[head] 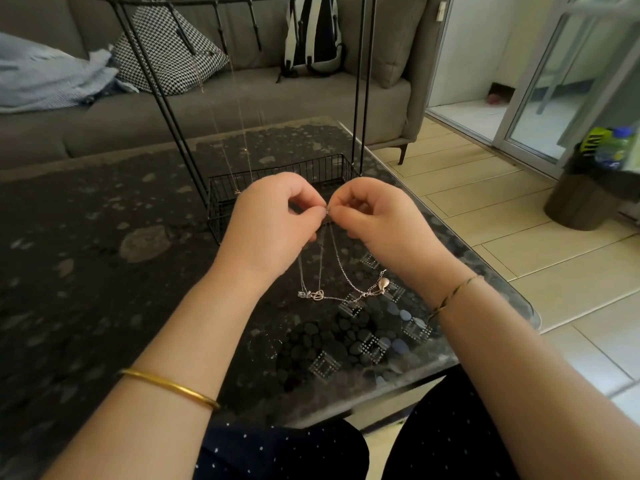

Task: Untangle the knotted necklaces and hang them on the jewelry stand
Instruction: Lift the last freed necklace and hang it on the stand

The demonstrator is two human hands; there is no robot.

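My left hand (pixel 273 220) and my right hand (pixel 374 220) meet fingertip to fingertip just above the table, both pinching the top of a thin silver necklace chain (pixel 337 261). Its strands hang down to the dark glass table (pixel 86 254), where a heart pendant (pixel 317 295) and a rose-gold teardrop pendant (pixel 383 283) lie among tangled chains. The black wire jewelry stand (pixel 166 109) rises right behind my hands, its basket base (pixel 311 168) on the table. Two fine necklaces (pixel 242 133) hang from its top bar.
A grey sofa (pixel 242 105) with a patterned cushion (pixel 162 53) and a backpack (pixel 315 32) stands beyond the table. The table's edge runs to my right above a tiled floor (pixel 502 220). A bin (pixel 585 195) sits by the glass door.
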